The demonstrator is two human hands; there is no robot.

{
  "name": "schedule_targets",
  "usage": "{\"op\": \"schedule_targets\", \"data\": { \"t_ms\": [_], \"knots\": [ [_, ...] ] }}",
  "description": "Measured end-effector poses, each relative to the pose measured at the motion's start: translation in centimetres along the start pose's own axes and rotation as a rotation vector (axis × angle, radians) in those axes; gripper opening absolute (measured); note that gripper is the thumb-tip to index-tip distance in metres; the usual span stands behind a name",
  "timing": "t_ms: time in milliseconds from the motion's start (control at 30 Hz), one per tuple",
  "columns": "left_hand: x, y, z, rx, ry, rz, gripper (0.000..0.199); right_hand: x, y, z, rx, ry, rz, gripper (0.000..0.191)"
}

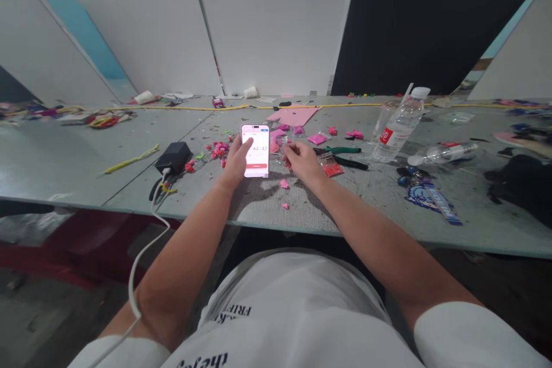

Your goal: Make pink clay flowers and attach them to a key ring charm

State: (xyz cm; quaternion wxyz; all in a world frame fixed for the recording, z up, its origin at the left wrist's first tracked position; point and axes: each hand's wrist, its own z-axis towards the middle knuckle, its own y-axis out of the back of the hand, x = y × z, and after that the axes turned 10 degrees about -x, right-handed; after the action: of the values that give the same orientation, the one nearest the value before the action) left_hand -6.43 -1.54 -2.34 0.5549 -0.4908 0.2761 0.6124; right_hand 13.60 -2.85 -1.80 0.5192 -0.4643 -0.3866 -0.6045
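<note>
My left hand (235, 159) is wrapped around a phone (257, 152), held upright with its lit screen facing me and the thumb over its edge. The screen shows large timer-like digits and a red bar. Just right of the phone, my right hand (301, 159) is closed in a pinch; what sits between its fingertips is too small to make out. Small pink pieces (284, 184) lie on the table below that hand. Beyond both hands are pink packets (317, 138), and a clear bag of orange-red bits (332, 168) lies beside my right wrist.
Green-and-black-handled pliers (345, 150) lie right of my right hand. Farther right are an upright water bottle (399, 126), a bottle on its side (446, 153) and a blue keychain (431, 198). At left, a black power adapter (173, 156) trails a white cable (137, 259) across my left arm.
</note>
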Motion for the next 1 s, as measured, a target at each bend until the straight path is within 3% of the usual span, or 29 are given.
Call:
{"op": "schedule_targets", "data": {
  "t_ms": [500,800,1000],
  "knots": [
    [0.92,0.32,0.93,0.001,0.032,-0.054,0.054,-0.15,0.18,-0.15,0.036,0.079,-0.074,0.047],
    [0.44,0.11,0.67,-0.003,0.033,-0.028,0.058,-0.18,0.0,-0.07,0.023,0.068,-0.092,0.037],
    [0.25,0.3,0.51,-0.018,0.022,0.035,0.053,-0.56,0.25,0.1,0.04,0.124,-0.112,0.051]
  ]
}}
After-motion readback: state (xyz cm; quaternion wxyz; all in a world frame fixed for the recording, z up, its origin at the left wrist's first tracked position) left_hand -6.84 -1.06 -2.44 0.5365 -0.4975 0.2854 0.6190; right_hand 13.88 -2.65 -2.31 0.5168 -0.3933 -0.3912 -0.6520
